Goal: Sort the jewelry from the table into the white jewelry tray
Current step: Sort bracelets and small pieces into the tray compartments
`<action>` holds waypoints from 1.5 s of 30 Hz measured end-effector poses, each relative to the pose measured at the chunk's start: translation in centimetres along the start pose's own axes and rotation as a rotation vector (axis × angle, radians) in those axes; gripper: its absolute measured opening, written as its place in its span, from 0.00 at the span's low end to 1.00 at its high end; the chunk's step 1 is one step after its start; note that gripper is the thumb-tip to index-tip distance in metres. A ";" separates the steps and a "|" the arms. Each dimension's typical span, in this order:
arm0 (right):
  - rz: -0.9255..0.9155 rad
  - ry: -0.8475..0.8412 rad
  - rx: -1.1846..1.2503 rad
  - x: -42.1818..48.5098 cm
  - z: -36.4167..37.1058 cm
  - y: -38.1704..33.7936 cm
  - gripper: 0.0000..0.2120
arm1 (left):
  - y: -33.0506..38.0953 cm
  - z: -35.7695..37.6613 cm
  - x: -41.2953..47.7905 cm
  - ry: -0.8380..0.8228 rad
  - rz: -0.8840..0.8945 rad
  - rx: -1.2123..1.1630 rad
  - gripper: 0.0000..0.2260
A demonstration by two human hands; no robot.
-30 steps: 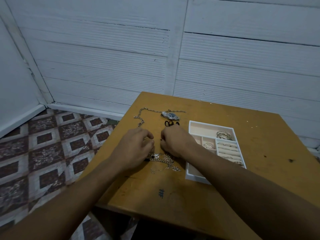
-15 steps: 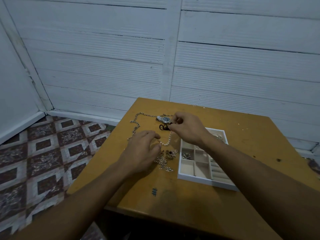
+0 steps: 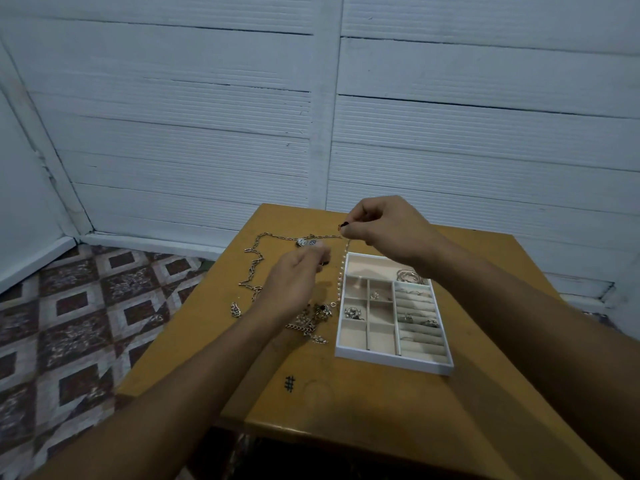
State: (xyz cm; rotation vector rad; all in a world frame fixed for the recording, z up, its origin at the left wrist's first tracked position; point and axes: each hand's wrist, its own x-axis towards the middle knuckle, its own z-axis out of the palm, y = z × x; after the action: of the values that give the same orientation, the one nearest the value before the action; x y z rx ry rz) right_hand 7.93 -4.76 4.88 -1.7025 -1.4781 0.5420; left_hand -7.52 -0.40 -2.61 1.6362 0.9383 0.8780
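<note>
Two hands over the desk (image 3: 346,410). The right hand (image 3: 388,230), at 12 o'clock of the one white jewelry tray (image 3: 391,362), pinches the top of one pearl strand (image 3: 342,271) hanging along the tray's 9 o'clock edge. The left hand (image 3: 294,282), fingers curled, grip unclear, partly hides a tangled jewelry pile (image 3: 311,323) and one watch (image 3: 306,242). One long chain (image 3: 254,265) lies at 10 o'clock.

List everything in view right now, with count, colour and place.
table: one, ochre wood, centre
tray: one, white, beige compartments, table right; holds rings, small pieces
pearl strand: one, white, hanging from right hand beside tray's left edge
long chain: one, silver, table left
watch: one, silver, table far side
jewelry pile: one tangle, silver, left of tray
floor: brown patterned tiles, left
left hand: over pile
right hand: raised, pinching strand
</note>
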 end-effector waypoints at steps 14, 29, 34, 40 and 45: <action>0.008 0.051 -0.006 0.3 -0.8 0.0 0.04 | 0.9 3.5 -1.2 -0.216 -0.344 -0.564 0.26; 0.010 0.088 0.006 0.6 0.7 1.4 0.03 | -0.2 2.6 -0.5 -0.284 -0.639 -0.763 0.30; 0.006 0.115 -0.001 0.9 0.6 1.1 0.03 | -0.4 2.5 -0.5 -0.294 -0.640 -0.727 0.29; 0.006 0.084 0.004 0.8 0.9 1.4 0.03 | -0.3 2.4 -0.1 -0.272 -0.648 -0.787 0.30; 0.031 0.016 0.000 -0.4 1.3 2.2 0.02 | -0.5 2.4 0.3 -0.228 -0.651 -0.823 0.29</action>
State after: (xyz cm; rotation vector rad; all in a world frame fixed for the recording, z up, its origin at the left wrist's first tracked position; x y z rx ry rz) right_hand 8.26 -4.76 2.29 -1.7288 -1.4422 0.5434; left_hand -5.30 -1.04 -3.62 0.6375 0.7293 0.4938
